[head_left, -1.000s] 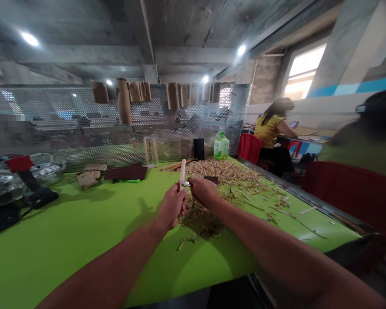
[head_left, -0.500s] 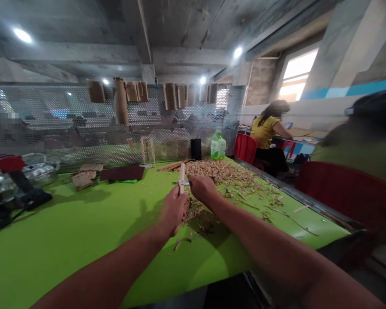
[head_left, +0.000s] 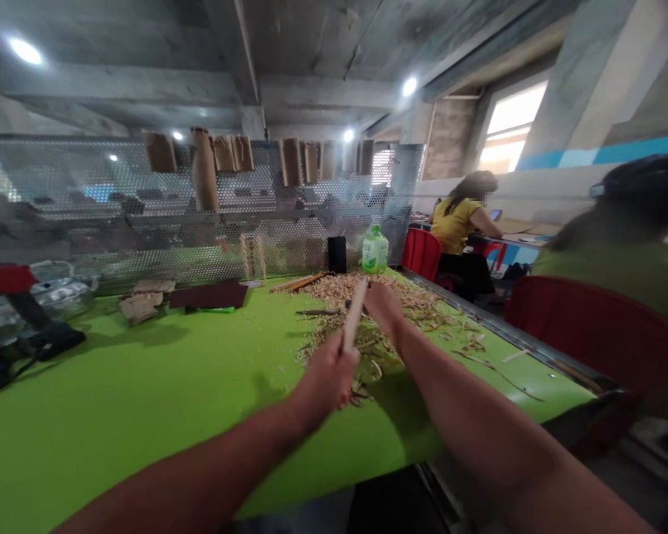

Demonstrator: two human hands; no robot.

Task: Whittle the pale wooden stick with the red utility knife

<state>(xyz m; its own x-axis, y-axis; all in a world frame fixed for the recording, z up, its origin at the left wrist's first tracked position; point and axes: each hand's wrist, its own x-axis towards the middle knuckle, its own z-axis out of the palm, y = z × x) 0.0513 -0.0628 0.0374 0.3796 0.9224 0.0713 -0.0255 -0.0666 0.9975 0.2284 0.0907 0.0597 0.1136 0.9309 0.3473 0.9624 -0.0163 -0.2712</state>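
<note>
My left hand [head_left: 328, 374] is closed around the lower part of a pale wooden stick [head_left: 355, 315], which points up and away over the bench. Right of the stick's upper end, my right hand [head_left: 385, 308] is closed on a knife, blurred and mostly hidden behind the fingers and stick. Wood shavings [head_left: 334, 285] lie heaped behind and beneath both hands. A slim dark pointed tool [head_left: 316, 312] rests on the green tabletop [head_left: 200, 393], left of the stick.
At the back stand a green bottle [head_left: 375, 251] and a black block [head_left: 337, 254]. Leftward are a dark red sheet [head_left: 208, 295], brown scraps [head_left: 140, 302] and a red-and-black power tool [head_left: 30, 304]. Two people sit to the right, near red chairs [head_left: 590, 326].
Both hands have moved rightward with the stick, which now leans more to the right. The knife blade that lay across the stick is now largely out of sight.
</note>
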